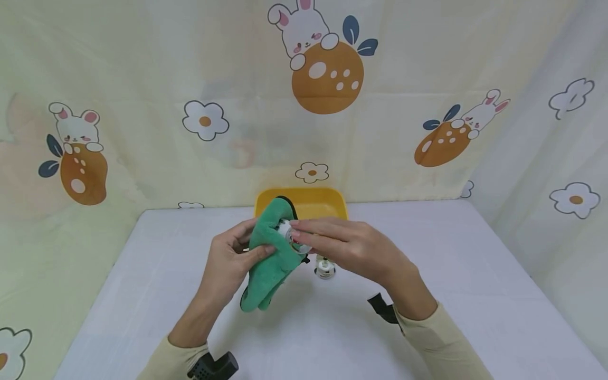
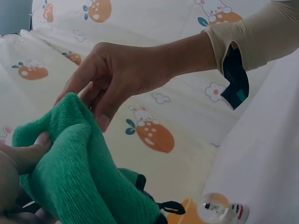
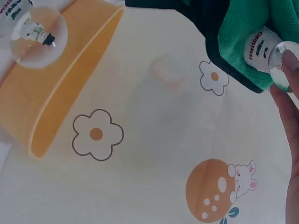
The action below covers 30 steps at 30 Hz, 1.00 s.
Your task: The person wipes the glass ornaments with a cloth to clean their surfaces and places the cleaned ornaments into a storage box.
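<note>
My left hand (image 1: 228,261) grips a green cloth (image 1: 273,269) with dark edging, its thumb pressed on the fabric. Nestled in the cloth is a small snow globe (image 3: 261,49) with a white base lettered "Merry Christmas". My right hand (image 1: 356,245) pinches the globe's clear ball between its fingertips; the left wrist view hides the globe behind the cloth. A second snow globe (image 1: 325,268), with a snowman figure inside, stands on the table just beyond the hands.
A yellow tray (image 1: 320,196) sits at the table's back edge, behind the hands. The white tabletop (image 1: 456,274) meets a hanging curtain (image 1: 404,132) printed with rabbits and flowers. Black straps (image 1: 382,307) hang near both cuffs.
</note>
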Available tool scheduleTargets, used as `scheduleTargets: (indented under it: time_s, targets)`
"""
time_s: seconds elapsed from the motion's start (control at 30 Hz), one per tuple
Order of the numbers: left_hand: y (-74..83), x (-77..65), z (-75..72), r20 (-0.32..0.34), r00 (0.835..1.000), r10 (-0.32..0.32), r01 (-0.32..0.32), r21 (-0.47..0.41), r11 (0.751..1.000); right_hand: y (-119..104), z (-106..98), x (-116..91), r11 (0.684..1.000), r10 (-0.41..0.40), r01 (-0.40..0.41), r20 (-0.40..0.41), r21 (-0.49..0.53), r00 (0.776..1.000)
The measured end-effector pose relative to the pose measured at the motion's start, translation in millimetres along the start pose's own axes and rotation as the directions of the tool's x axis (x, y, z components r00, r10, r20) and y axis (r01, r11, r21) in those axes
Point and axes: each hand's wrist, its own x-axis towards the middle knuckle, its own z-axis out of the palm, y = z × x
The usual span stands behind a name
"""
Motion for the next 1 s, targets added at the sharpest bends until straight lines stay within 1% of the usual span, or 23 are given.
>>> scheduleTargets:
  time_s: [0.13, 0.27, 0.33, 0.43, 0.53, 0.67, 0.73, 0.8, 0.87, 0.93, 1.0]
  targets:
    - [0.4, -0.2, -1.4, -0.005, 0.999, 0.039, -0.039, 0.014, 0.999, 0.1, 5.2, -0.7, 0.998, 0.057, -0.056, -0.029, 0.023, 0.998]
    - [0.6, -0.2, -2.1, -0.008, 0.996, 0.091, -0.091, 0.019, 0.996, 1.2, 13.3, -0.7, 0.989, 0.114, -0.105, -0.083, 0.109, 0.990]
    - [0.8, -0.4, -1.9, -0.010, 0.993, 0.119, -0.119, 0.027, 0.993, 1.8, 17.0, -1.2, 0.979, 0.141, -0.122, -0.108, 0.163, 0.984]
    - [1.6, -0.7, -1.2, -0.013, 0.987, 0.163, -0.162, 0.041, 0.986, 1.9, 21.2, -2.8, 0.952, 0.207, -0.167, -0.137, 0.258, 0.969]
    - [2.2, -1.7, -0.4, -0.015, 0.979, 0.201, -0.200, 0.052, 0.978, -0.7, 24.0, -2.6, 0.902, 0.301, -0.229, -0.154, 0.366, 0.941]
    - [2.7, -3.5, 1.4, -0.038, 0.964, 0.264, -0.260, 0.080, 0.962, -6.0, 25.5, 1.2, 0.819, 0.428, -0.305, -0.164, 0.485, 0.889]
    - [2.3, -4.1, 2.8, -0.055, 0.951, 0.303, -0.297, 0.099, 0.950, -8.7, 25.4, 3.3, 0.772, 0.492, -0.351, -0.150, 0.530, 0.857]
    - [1.9, -4.3, 4.4, -0.071, 0.936, 0.346, -0.337, 0.108, 0.935, -11.3, 25.1, 4.7, 0.715, 0.556, -0.401, -0.119, 0.572, 0.822]
    - [1.1, -4.4, 5.8, -0.083, 0.922, 0.379, -0.369, 0.113, 0.922, -13.3, 25.0, 5.6, 0.670, 0.599, -0.434, -0.094, 0.602, 0.795]
    - [0.1, -4.0, 6.7, -0.090, 0.911, 0.403, -0.391, 0.123, 0.912, -14.1, 25.1, 5.9, 0.645, 0.618, -0.449, -0.077, 0.618, 0.782]
    - [-0.5, -3.3, 7.1, -0.099, 0.909, 0.405, -0.392, 0.133, 0.910, -13.5, 26.1, 5.3, 0.640, 0.618, -0.451, -0.067, 0.622, 0.783]
